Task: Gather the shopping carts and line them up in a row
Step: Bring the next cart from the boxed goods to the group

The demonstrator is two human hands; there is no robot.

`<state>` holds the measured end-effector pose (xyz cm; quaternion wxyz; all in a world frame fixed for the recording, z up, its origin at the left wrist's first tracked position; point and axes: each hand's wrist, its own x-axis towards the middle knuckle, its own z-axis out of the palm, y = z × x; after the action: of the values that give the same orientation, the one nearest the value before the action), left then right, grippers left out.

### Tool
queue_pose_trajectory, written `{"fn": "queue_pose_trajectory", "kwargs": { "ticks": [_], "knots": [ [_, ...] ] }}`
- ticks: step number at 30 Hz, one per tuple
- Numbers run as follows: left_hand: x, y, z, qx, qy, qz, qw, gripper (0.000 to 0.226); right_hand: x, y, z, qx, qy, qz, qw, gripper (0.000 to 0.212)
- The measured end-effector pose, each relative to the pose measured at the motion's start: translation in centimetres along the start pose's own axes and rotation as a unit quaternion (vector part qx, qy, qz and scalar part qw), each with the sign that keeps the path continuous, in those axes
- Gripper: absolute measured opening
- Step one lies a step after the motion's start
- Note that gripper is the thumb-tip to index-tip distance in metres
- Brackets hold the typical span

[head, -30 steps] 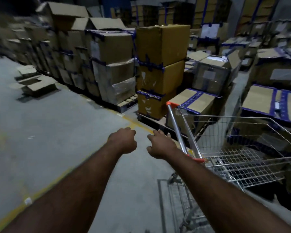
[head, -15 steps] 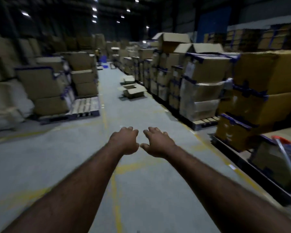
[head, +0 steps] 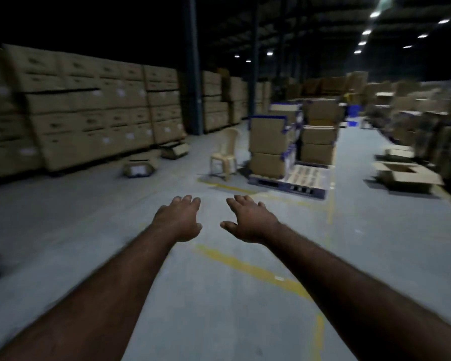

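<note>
Warehouse floor [head: 94, 230] beneath splayed left hand [head: 179, 220], right hand [head: 251, 221]

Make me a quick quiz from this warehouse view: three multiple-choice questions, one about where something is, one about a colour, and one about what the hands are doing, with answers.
1. Where does the plastic chair stand?
A) left of the pallet stacked with boxes
B) on top of that stack
C) between the two arms

2. What colour are the floor lines?
A) red
B) yellow
C) white

3. What are the left hand and right hand doing?
A) both gripping a cart handle
B) both open, holding nothing
C) carrying a box together

Answers:
1 A, the chair stands on the floor just off the stack's left side.
2 B, the painted strips on the grey floor are yellow.
3 B, the fingers are spread over bare floor and no cart is in view.
</note>
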<state>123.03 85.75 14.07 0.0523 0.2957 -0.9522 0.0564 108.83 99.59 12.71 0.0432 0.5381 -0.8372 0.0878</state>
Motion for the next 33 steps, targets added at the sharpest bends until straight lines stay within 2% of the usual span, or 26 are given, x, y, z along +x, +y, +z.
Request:
{"fn": "queue_pose_trajectory", "kwargs": {
  "ticks": [5, 11, 24, 33],
  "knots": [
    [-3.8, -12.6, 0.3, 0.018, -0.013, -0.135, 0.991, 0.078, 7.7, -10.5, 1.7, 0.014, -0.013, -0.12, 0.993, 0.076],
    [-6.4, -23.5, 1.1, 0.024, -0.019, -0.252, 0.967, 0.083, 15.3, -20.4, 3.8, 0.03, -0.026, -0.222, 0.974, 0.078],
    [-0.9, -41.5, 2.6, 0.038, -0.023, -0.392, 0.919, 0.079, 36.1, -34.3, 7.1, 0.052, -0.029, -0.387, 0.92, 0.078],
    [-2.3, -54.0, 3.2, 0.063, -0.041, -0.472, 0.878, 0.083, 44.3, -47.7, 10.2, 0.066, -0.045, -0.465, 0.882, 0.078]
  ]
}}
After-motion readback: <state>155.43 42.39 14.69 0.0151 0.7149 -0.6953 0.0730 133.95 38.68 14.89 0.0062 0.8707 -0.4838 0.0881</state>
